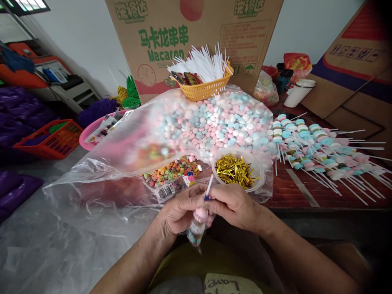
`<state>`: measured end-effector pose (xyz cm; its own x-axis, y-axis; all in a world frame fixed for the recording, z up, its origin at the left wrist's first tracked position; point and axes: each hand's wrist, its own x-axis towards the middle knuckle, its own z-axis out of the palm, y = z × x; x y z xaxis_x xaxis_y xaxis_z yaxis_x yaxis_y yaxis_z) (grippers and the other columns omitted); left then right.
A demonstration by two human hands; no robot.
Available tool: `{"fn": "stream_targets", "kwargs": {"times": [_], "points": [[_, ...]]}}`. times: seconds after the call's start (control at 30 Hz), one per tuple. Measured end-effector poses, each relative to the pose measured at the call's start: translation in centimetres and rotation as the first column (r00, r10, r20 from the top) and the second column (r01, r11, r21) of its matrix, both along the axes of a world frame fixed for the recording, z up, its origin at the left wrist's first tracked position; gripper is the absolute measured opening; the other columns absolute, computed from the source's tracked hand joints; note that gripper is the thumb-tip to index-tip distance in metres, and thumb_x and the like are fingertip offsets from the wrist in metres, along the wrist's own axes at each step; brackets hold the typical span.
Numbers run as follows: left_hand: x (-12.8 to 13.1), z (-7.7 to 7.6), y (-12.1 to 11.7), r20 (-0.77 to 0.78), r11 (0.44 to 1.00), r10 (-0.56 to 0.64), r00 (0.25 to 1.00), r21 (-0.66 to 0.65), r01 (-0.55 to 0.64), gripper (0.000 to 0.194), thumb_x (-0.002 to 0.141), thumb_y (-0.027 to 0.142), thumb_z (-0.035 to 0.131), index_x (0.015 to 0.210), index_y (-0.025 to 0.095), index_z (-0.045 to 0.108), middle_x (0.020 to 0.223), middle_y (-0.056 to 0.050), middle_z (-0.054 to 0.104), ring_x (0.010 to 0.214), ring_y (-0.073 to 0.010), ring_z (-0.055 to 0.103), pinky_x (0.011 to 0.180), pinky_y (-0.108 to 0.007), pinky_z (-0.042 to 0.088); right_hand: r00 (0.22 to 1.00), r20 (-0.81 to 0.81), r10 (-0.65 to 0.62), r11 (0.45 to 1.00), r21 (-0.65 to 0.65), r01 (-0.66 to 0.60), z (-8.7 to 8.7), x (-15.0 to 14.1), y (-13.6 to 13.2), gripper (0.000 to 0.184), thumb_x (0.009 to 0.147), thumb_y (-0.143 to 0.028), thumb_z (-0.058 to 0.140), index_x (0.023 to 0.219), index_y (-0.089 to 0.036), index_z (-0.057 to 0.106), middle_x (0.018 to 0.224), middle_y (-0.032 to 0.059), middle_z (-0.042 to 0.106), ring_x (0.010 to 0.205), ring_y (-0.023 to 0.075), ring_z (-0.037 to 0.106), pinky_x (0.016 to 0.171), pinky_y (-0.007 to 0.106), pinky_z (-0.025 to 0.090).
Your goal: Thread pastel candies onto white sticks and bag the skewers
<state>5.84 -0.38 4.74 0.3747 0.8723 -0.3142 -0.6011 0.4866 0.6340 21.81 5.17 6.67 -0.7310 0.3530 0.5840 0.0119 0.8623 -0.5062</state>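
Note:
Close to my body, a wrapped marshmallow candy skewer (197, 229) hangs between both hands, its pink, white and blue pieces pointing down. Its white stick (210, 184) rises above my fingers. My left hand (183, 206) is closed around the upper part of the skewer. With bent fingers, my right hand (233, 206) pinches the neck of the wrapper by the stick, where a small dark blue bit shows; what else it holds is hidden. Just beyond stands a clear bowl (259, 179) of gold twist ties (234, 170). Left of it lie ring-shaped cereal pieces (174, 169) and a printed packet (170, 190).
Loose pastel marshmallows (211, 126) cover a clear plastic sheet (101, 192). Behind them, a yellow basket (205, 89) holds white sticks in front of a large carton (196, 20). Finished-looking skewers (324, 149) pile up at right near a white cup (299, 93).

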Motion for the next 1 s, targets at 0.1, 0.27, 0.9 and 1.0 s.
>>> {"fn": "stream_targets", "kwargs": {"times": [0.1, 0.27, 0.9, 1.0], "points": [[0.6, 0.4, -0.7, -0.197, 0.924, 0.379, 0.904, 0.034, -0.380, 0.047, 0.061, 0.027, 0.081, 0.099, 0.018, 0.054, 0.067, 0.002, 0.064, 0.052, -0.0104, 0.060, 0.054, -0.022, 0.049, 0.941, 0.015, -0.338, 0.928, 0.169, 0.331, -1.0, -1.4, 0.2, 0.033, 0.095, -0.024, 0.038, 0.064, -0.018, 0.048, 0.055, -0.0011, 0.051, 0.051, 0.0102, 0.045, 0.051, 0.024, 0.032], [-0.7, 0.9, -3.2, -0.460, 0.810, 0.572, 0.679, 0.185, -0.556, 0.050, 0.072, 0.046, 0.069, 0.113, 0.022, 0.054, 0.078, -0.001, 0.067, 0.072, -0.0146, 0.064, 0.067, -0.024, 0.050, 0.851, -0.063, -0.521, 0.777, 0.379, 0.503, -1.5, -4.7, -1.5, 0.027, 0.092, -0.016, 0.039, 0.068, -0.017, 0.051, 0.058, 0.0028, 0.052, 0.055, 0.0139, 0.047, 0.052, 0.027, 0.031], [-5.8, 1.9, -7.0, -0.498, 0.853, 0.520, 0.694, 0.273, -0.444, 0.052, 0.081, 0.063, 0.044, 0.073, 0.021, 0.073, 0.066, -0.003, 0.070, 0.067, -0.0207, 0.063, 0.084, -0.042, 0.048, 0.990, 0.018, -0.141, 0.567, -0.818, 0.095, -1.6, -7.0, -6.1, 0.023, 0.085, -0.021, 0.036, 0.062, -0.020, 0.037, 0.055, -0.0043, 0.043, 0.054, 0.0088, 0.041, 0.052, 0.021, 0.032], [-5.1, 1.3, -6.8, -0.751, 0.950, 0.313, 0.582, 0.251, -0.187, 0.039, 0.086, 0.049, 0.049, 0.091, 0.018, 0.072, 0.090, -0.006, 0.071, 0.094, -0.0234, 0.061, 0.092, -0.035, 0.044, 0.981, -0.032, -0.192, 0.692, -0.713, 0.112, -1.6, -6.7, -6.1, 0.021, 0.083, -0.021, 0.040, 0.062, -0.020, 0.036, 0.055, -0.0059, 0.038, 0.054, 0.0080, 0.035, 0.053, 0.022, 0.030]]}}
